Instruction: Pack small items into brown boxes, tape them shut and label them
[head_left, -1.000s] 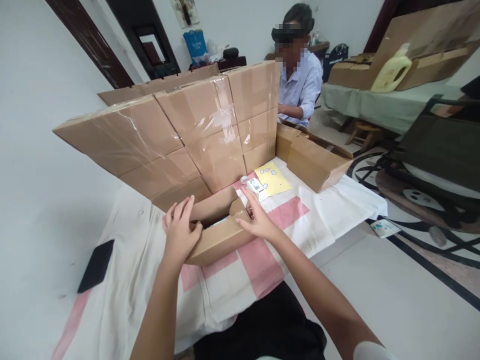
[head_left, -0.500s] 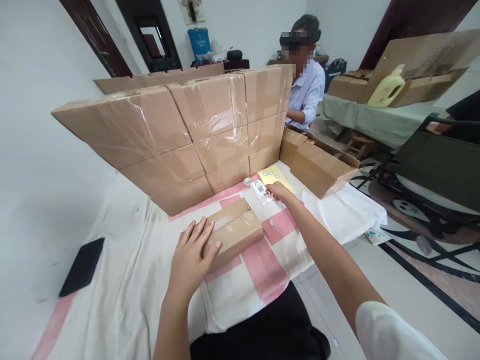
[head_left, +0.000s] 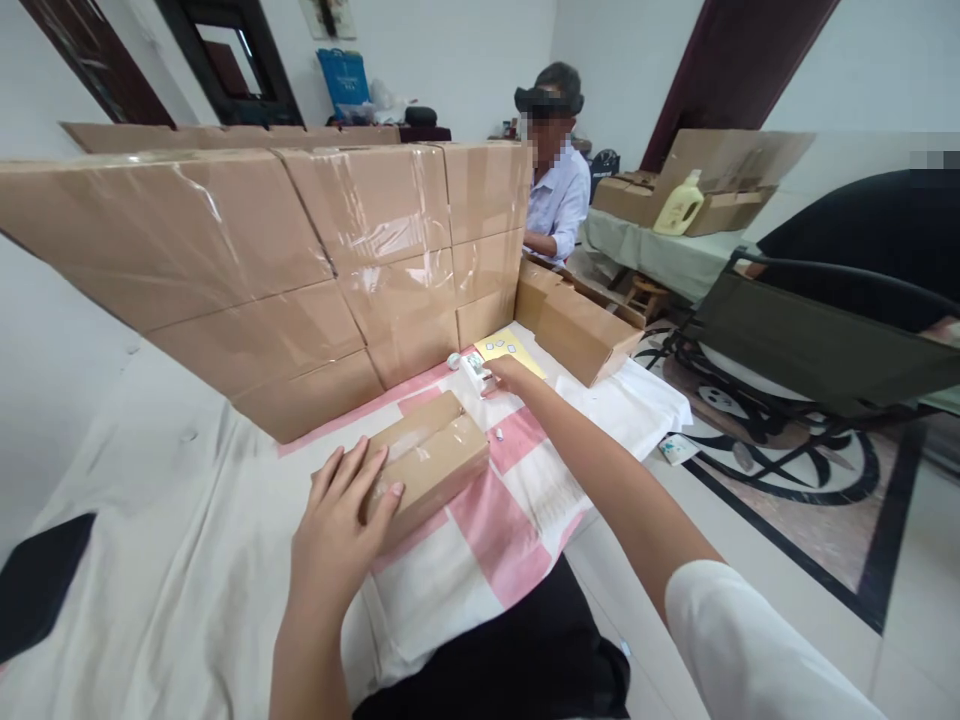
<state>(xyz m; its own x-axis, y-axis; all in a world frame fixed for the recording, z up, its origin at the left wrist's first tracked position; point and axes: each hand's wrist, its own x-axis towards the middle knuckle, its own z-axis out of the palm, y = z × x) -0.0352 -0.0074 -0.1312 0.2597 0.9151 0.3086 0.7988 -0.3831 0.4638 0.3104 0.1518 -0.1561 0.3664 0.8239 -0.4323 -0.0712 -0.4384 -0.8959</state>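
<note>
A closed, taped cardboard box [head_left: 450, 443] lies on the cloth in front of me. My left hand [head_left: 339, 515] rests on its near left end with the fingers spread over the top. Farther back, my right hand [head_left: 511, 376] reaches to a small white container [head_left: 472, 372], its fingers drawn together at the right side. What they hold, if anything, is too small to make out. Just behind lies a yellow sheet [head_left: 527, 352] with several small pale pieces on it. A small white round thing [head_left: 453, 361] sits left of the container.
A wall of taped cardboard boxes [head_left: 390, 225] stands behind the work area. To the right is an open carton [head_left: 581, 330]. A dark flat object [head_left: 45, 580] lies at far left. Another person [head_left: 559, 195] sits beyond the wall. A folding chair [head_left: 847, 320] stands at right.
The view has turned right, so everything appears farther left. My left hand stays on the cardboard box and my right hand stays at the white container.
</note>
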